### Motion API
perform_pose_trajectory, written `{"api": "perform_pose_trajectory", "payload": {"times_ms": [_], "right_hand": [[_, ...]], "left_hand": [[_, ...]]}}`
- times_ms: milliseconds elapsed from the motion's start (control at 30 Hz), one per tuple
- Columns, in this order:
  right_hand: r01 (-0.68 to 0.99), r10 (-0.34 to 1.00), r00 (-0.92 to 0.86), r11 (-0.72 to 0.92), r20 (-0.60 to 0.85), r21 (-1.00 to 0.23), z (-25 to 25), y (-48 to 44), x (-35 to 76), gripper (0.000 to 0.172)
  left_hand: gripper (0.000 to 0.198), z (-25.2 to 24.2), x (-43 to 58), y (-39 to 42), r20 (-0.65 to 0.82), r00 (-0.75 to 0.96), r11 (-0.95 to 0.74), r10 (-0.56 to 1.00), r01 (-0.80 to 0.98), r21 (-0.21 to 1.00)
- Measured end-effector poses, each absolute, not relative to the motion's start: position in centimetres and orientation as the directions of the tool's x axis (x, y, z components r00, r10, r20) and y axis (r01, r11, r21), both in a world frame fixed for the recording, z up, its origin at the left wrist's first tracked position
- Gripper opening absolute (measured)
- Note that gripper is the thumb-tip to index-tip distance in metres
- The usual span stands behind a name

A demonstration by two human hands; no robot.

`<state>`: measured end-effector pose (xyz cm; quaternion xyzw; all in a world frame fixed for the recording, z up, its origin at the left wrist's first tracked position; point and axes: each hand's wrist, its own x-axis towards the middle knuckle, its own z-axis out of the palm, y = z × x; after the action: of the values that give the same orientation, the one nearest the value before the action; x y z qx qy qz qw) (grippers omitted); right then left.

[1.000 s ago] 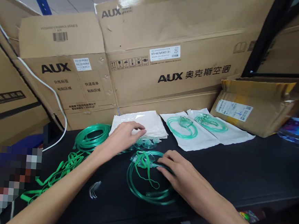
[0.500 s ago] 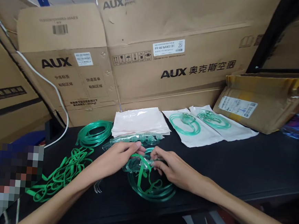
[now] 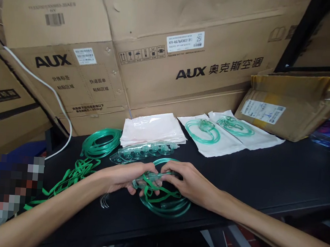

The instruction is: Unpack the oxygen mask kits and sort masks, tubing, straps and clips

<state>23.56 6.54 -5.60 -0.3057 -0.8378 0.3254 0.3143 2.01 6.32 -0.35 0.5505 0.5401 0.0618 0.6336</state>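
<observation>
My left hand (image 3: 131,175) is closed around a clear green oxygen mask (image 3: 147,180), its fingers under the mask and its thumb on top. A green elastic strap (image 3: 163,197) hangs from the mask. At the mask's right end my right hand (image 3: 187,180) pinches what looks like the end of the green tubing (image 3: 179,213); the exact joint is hidden by the fingers. The tubing lies in a coil on the black table beneath both hands. Just behind them is a row of nested clear masks (image 3: 145,153).
A tubing coil (image 3: 102,144) and a tangle of green straps (image 3: 73,177) lie at left. White pouches (image 3: 154,129) are stacked behind the masks. Two pouches at right each bear a mask set (image 3: 206,131). Cardboard boxes (image 3: 154,77) wall the back; a smaller carton (image 3: 286,106) stands right.
My left hand has turned palm up and wrapped around the mask. My right hand has closed in against the mask's end. The view has shifted slightly.
</observation>
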Motion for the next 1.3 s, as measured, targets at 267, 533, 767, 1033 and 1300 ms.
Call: {"api": "perform_pose_trajectory", "payload": {"times_ms": [267,533,767,1033,1300], "right_hand": [[0.288,0.68,-0.658,0.623,0.322,-0.728,-5.5,6.5,23.4,0.025],[0.278,0.626,-0.702,0.679,0.339,-0.68,-6.0,6.6,23.5,0.027],[0.175,0.566,-0.727,0.701,0.39,-0.692,-6.0,6.6,23.5,0.024],[0.321,0.704,-0.644,0.605,0.3,-0.729,-6.1,7.3,24.3,0.034],[0.448,0.762,-0.586,0.589,0.277,-0.673,-6.3,7.0,24.1,0.026]], "left_hand": [[0.037,0.1,2.5,5.3,-0.587,0.352,0.298,0.729,0.608,0.736],[0.044,-0.1,2.3,4.0,-0.567,0.273,0.237,0.777,0.708,0.666],[0.031,-1.8,0.9,2.7,-0.245,0.506,-0.355,0.827,0.808,0.47],[0.033,-0.9,0.1,-1.3,-0.031,0.364,-0.363,0.931,0.931,0.037],[0.03,-0.1,-1.1,-2.2,0.097,0.323,-0.337,0.941,0.902,0.269]]}}
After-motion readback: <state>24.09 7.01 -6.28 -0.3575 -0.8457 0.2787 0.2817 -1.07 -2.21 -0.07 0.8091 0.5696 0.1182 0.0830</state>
